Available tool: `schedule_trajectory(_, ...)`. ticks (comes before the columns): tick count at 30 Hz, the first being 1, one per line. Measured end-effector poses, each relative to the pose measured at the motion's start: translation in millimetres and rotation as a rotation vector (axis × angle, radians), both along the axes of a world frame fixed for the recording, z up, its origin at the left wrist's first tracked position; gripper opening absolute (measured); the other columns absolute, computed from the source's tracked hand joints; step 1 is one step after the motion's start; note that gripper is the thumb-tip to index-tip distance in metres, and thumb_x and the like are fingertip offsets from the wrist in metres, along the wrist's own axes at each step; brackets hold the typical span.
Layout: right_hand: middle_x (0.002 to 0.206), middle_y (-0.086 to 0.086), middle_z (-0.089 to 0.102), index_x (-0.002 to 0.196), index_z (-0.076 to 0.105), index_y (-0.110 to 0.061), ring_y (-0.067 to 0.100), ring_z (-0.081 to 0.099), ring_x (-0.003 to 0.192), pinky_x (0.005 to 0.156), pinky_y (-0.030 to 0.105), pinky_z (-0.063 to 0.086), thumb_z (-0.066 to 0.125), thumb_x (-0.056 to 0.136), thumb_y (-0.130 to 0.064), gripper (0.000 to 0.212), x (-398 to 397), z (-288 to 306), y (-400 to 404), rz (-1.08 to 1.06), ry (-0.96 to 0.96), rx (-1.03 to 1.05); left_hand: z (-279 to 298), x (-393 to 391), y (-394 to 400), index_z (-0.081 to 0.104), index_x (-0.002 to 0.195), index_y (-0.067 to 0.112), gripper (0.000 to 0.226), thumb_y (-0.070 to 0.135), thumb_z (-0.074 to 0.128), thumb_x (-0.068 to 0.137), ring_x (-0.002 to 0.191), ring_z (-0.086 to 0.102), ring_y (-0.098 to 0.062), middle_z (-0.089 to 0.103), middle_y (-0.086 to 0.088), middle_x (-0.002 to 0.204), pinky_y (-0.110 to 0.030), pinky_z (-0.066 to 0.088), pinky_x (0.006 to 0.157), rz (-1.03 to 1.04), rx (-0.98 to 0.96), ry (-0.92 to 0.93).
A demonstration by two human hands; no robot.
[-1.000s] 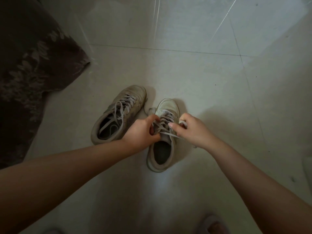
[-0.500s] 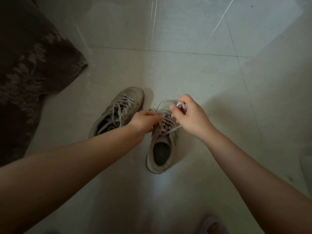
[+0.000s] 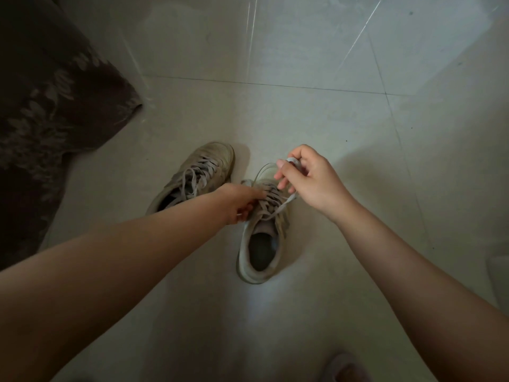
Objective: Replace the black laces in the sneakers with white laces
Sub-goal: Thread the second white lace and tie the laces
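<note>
Pale flat lace [image 3: 286, 201] runs from worn grey right sneaker [image 3: 261, 238] on tiled floor [image 3: 303, 119] | right hand [image 3: 311, 180] pinches its end, lifted over toe | left hand [image 3: 242, 201] curls into crossings | advice: brace shoe, draw evenly, avoid twists | left sneaker [image 3: 198, 175] beside, laced

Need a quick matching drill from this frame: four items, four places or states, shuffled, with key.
Items
1. left hand
2. right hand
3. far sneaker
4. dark patterned cloth

Places or states
A. lying on the floor at the left edge
B. raised above the toe of the near sneaker, pinching a lace end
C. untouched, left of the near sneaker
D. down at the near sneaker's lacing

Pairs: 1-D, 2-B, 3-C, 4-A
</note>
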State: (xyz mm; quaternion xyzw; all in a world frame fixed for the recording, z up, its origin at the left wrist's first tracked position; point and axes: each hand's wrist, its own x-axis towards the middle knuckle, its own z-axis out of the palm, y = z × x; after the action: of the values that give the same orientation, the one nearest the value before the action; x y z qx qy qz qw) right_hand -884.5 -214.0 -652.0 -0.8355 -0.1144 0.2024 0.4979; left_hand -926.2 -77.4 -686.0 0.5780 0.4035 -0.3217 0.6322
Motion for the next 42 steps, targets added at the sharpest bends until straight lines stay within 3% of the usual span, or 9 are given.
schedule_trajectory(4,0.074,-0.002,0.068,0.079,0.047,-0.019,0.01,0.06,0.059,0.061,0.031,0.046,0.058,0.092,-0.023,0.017,8,12,4,0.022,-0.036,0.032,2,2,4,0.052,0.078,0.015,0.016,0.013,0.066,0.087,0.058,0.05,-0.008,0.054,0.0,0.068,-0.018,0.046,0.056,0.13,0.01,-0.112)
schedule_trajectory(8,0.073,-0.001,0.067,0.078,0.052,-0.02,0.014,0.066,0.068,0.07,0.039,0.054,0.063,0.089,-0.027,0.017,18,23,15,0.12,-0.085,0.018,4,-8,8,0.054,0.075,0.011,0.019,0.018,0.055,0.093,0.055,0.046,-0.01,0.05,-0.001,0.063,-0.017,0.044,0.045,0.211,0.052,-0.125)
schedule_trajectory(14,0.067,-0.011,0.053,0.078,0.054,-0.021,0.002,0.047,0.062,0.064,0.024,0.04,0.068,0.085,-0.033,0.019,27,32,51,0.299,-0.328,-0.133,25,-41,0,0.066,0.087,0.011,0.016,0.024,0.057,0.092,0.069,0.057,-0.009,0.064,-0.004,0.08,-0.016,0.046,0.065,-0.089,0.319,-0.799)
schedule_trajectory(18,0.095,-0.002,0.061,0.098,0.048,-0.016,0.018,0.056,0.087,0.076,0.036,0.046,0.061,0.085,-0.049,0.037,35,23,57,0.38,-0.502,-0.45,11,-34,4,0.063,0.08,0.01,0.026,0.021,0.048,0.097,0.061,0.06,-0.008,0.065,-0.006,0.072,-0.018,0.047,0.058,0.07,0.373,-0.593)
schedule_trajectory(21,0.106,0.005,0.057,0.115,0.041,-0.011,0.022,0.057,0.092,0.077,0.035,0.046,0.055,0.09,-0.046,0.045,42,16,43,0.13,-0.452,-0.462,1,-29,18,0.057,0.079,0.013,0.026,0.018,0.041,0.099,0.059,0.058,-0.011,0.061,-0.003,0.07,-0.02,0.047,0.053,0.255,0.312,-0.401)
schedule_trajectory(27,0.09,0.002,0.052,0.082,0.061,-0.017,0.022,0.053,0.092,0.081,0.034,0.048,0.056,0.087,-0.047,0.031,13,-14,36,0.517,-0.209,-0.79,4,1,45,0.057,0.077,0.01,0.021,0.013,0.045,0.094,0.067,0.064,-0.026,0.063,-0.008,0.069,-0.031,0.056,0.062,0.37,0.335,-0.38)
schedule_trajectory(34,0.109,0.003,0.054,0.104,0.066,-0.018,0.025,0.045,0.113,0.096,0.038,0.033,0.06,0.085,-0.03,0.023,-6,-14,46,0.624,-0.421,-0.913,6,-12,37,0.051,0.124,0.013,0.036,0.016,0.056,0.088,0.089,0.051,-0.017,0.054,-0.008,0.112,-0.021,0.036,0.08,-0.177,0.754,-0.528)
schedule_trajectory(38,0.103,0.001,0.058,0.103,0.059,-0.013,0.022,0.053,0.102,0.086,0.033,0.039,0.052,0.089,-0.012,0.015,-13,-16,41,0.419,-0.425,-0.702,8,-26,39,0.062,0.11,0.015,0.025,0.021,0.061,0.085,0.102,0.047,-0.024,0.046,-0.012,0.115,-0.028,0.039,0.088,-0.423,1.022,-0.718)
schedule_trajectory(42,0.076,-0.005,0.062,0.095,0.052,-0.013,0.012,0.06,0.077,0.078,0.029,0.048,0.046,0.098,-0.014,0.007,-10,-4,24,-0.037,0.315,0.026,16,-25,34,0.067,0.09,0.014,0.017,0.026,0.061,0.08,0.093,0.05,-0.028,0.054,-0.01,0.098,-0.035,0.04,0.076,-0.386,1.226,-0.939)
